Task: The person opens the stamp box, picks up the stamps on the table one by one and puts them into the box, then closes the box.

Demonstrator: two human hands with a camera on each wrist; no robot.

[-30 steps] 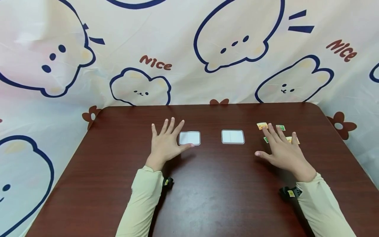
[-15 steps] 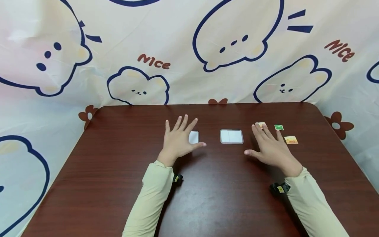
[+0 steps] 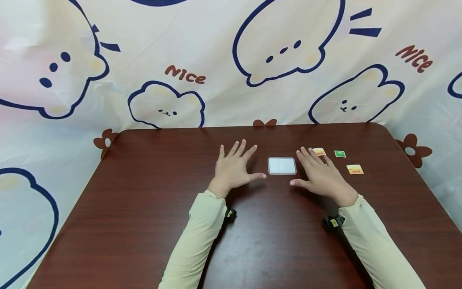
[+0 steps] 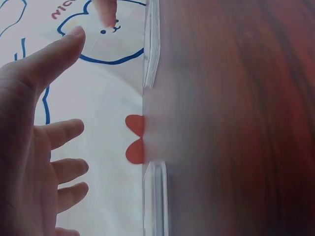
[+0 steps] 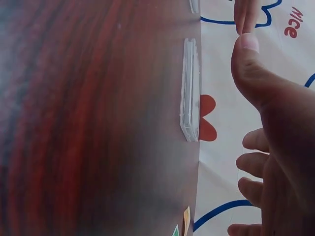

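Note:
A flat clear case [image 3: 282,166] with a pale inside lies on the table between the two hands. My left hand [image 3: 234,168] hovers left of it, palm down with fingers spread, holding nothing. Under that hand a second similar case [image 4: 156,196] shows in the left wrist view; the head view hides it. To the right, my right hand [image 3: 321,174] hovers with fingers extended, also holding nothing. Beside it lie small stamp-like papers: an orange one [image 3: 319,151] near its fingertips, a green one [image 3: 340,153], and another orange paper [image 3: 355,169].
All this lies on a dark brown wooden table [image 3: 144,224] with rounded far corners. A pale printed cloth [image 3: 223,100] hangs behind and along the sides. Dark wrist cameras sit at both cuffs.
My left hand has moved right, from beside the left case to over it, covering it. My right hand has shifted left, away from the papers, uncovering some of them. The cases appear unmoved.

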